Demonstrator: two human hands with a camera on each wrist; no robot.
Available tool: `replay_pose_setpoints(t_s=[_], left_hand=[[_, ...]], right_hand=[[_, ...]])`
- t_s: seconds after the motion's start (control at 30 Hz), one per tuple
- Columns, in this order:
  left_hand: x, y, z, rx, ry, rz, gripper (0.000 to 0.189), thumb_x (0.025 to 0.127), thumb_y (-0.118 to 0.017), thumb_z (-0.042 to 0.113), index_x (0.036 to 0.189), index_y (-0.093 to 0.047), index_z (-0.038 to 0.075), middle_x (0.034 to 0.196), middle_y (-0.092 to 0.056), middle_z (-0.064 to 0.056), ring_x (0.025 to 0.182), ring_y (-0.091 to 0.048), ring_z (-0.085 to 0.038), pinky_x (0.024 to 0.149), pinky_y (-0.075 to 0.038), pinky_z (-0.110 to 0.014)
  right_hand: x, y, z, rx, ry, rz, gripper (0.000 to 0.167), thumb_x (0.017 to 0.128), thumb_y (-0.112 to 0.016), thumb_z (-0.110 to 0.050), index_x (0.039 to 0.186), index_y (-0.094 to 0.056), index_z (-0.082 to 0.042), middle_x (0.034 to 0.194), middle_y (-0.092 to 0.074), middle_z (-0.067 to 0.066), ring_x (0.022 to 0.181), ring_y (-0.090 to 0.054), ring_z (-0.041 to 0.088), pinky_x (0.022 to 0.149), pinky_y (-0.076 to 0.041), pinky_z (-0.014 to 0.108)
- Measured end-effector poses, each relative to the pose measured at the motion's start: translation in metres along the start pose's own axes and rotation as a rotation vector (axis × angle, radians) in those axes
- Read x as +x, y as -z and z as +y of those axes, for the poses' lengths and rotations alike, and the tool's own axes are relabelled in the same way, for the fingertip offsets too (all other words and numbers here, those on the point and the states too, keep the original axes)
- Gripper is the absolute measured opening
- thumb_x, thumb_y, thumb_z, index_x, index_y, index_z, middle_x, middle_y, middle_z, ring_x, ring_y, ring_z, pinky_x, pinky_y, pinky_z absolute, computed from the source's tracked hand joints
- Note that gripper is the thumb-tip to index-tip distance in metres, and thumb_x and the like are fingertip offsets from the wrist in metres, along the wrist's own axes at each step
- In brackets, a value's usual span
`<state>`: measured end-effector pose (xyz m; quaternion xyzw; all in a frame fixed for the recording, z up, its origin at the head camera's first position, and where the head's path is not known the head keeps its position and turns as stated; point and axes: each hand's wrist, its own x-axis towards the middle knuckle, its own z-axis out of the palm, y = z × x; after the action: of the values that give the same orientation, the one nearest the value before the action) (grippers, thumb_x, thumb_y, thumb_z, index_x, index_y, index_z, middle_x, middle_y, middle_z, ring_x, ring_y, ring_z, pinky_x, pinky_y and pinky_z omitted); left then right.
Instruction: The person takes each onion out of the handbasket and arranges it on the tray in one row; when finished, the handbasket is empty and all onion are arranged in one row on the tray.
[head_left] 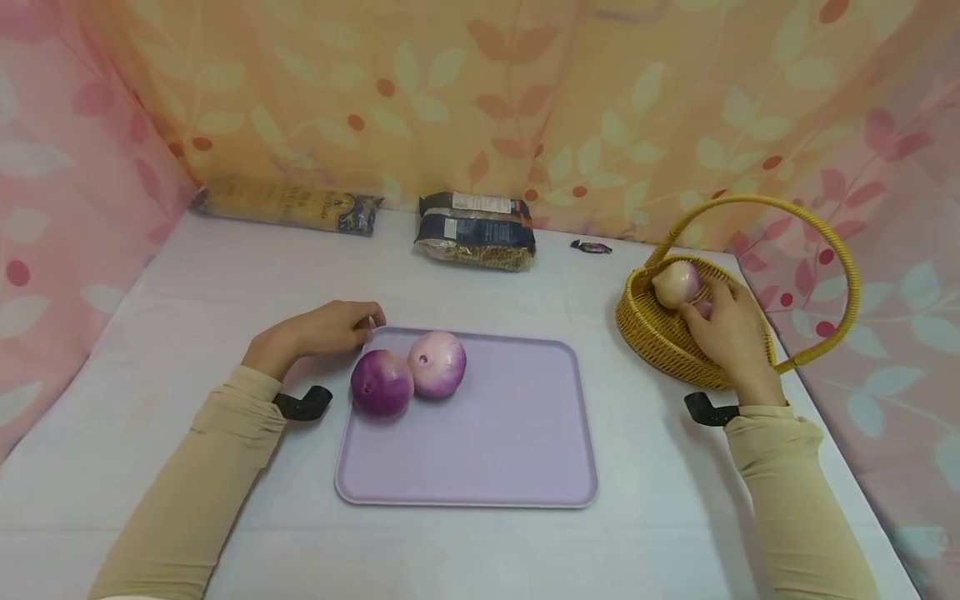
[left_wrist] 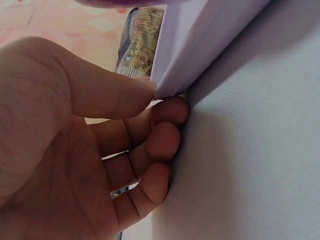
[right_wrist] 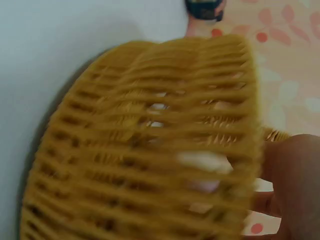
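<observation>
My left hand [head_left: 330, 327] is at the far left corner of a lilac tray [head_left: 510, 442], its thumb and forefinger pinching the rim in the left wrist view. A dark purple onion [head_left: 382, 385] and a paler one [head_left: 437, 364] lie side by side on the tray near this hand. At the right, my right hand [head_left: 726, 329] reaches into a yellow wicker basket [head_left: 663, 346], its thumb and fingers curled round a purplish onion [head_left: 703, 308] mostly hidden by the hand. Against its fingertips sits a white-and-pink onion [head_left: 676, 284]. The basket wall screens most of the grip in the right wrist view.
Along the back of the white table [head_left: 255, 492] lie a long yellow packet [head_left: 281, 206], a dark-labelled pasta bag [head_left: 476, 232] and a small wrapped candy [head_left: 592, 247]. The basket's tall handle [head_left: 847, 258] arches over the right side. Patterned curtains [head_left: 450, 100] enclose the table.
</observation>
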<state>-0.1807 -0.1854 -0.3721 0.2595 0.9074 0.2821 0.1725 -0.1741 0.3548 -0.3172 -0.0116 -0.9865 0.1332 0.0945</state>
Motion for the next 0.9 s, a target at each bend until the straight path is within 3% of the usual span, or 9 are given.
replay_pose_setpoints(t_s=[0.37,0.47,0.7,0.9], left_hand=[[0.001,-0.001,-0.001,-0.009,0.034,-0.017,0.024,0.092,-0.049,0.005,0.113,-0.061,0.008,0.094,-0.068,-0.009,0.086,-0.058,-0.019,0.081,-0.048,-0.039],[0.001,-0.001,-0.001,-0.005,0.032,-0.011,0.025,0.092,-0.048,0.005,0.113,-0.061,0.007,0.093,-0.067,-0.008,0.085,-0.058,-0.019,0.081,-0.048,-0.039],[0.002,-0.003,-0.004,-0.004,0.038,-0.025,0.026,0.093,-0.047,0.006,0.115,-0.06,0.008,0.095,-0.067,-0.009,0.088,-0.058,-0.02,0.083,-0.048,-0.041],[0.002,-0.002,-0.004,0.001,0.056,-0.033,0.026,0.093,-0.046,0.007,0.116,-0.06,0.009,0.097,-0.067,-0.008,0.089,-0.057,-0.021,0.085,-0.048,-0.042]], right_hand=[[-0.007,-0.005,0.02,-0.179,-0.111,-0.135,0.073,0.09,-0.064,-0.035,0.137,-0.035,0.012,0.131,-0.035,0.045,0.117,-0.034,0.063,0.095,-0.03,0.07],[-0.007,-0.004,0.021,-0.206,-0.146,-0.118,0.074,0.087,-0.066,-0.035,0.137,-0.035,0.01,0.129,-0.032,0.048,0.112,-0.033,0.067,0.087,-0.032,0.071],[-0.007,-0.011,0.026,-0.228,-0.148,-0.004,0.049,0.093,-0.053,-0.033,0.118,-0.042,0.009,0.114,-0.043,0.044,0.101,-0.038,0.066,0.078,-0.033,0.07],[-0.009,-0.015,0.029,-0.221,-0.136,0.105,0.049,0.089,-0.056,-0.03,0.107,-0.042,0.013,0.1,-0.049,0.041,0.09,-0.047,0.064,0.07,-0.038,0.067]])
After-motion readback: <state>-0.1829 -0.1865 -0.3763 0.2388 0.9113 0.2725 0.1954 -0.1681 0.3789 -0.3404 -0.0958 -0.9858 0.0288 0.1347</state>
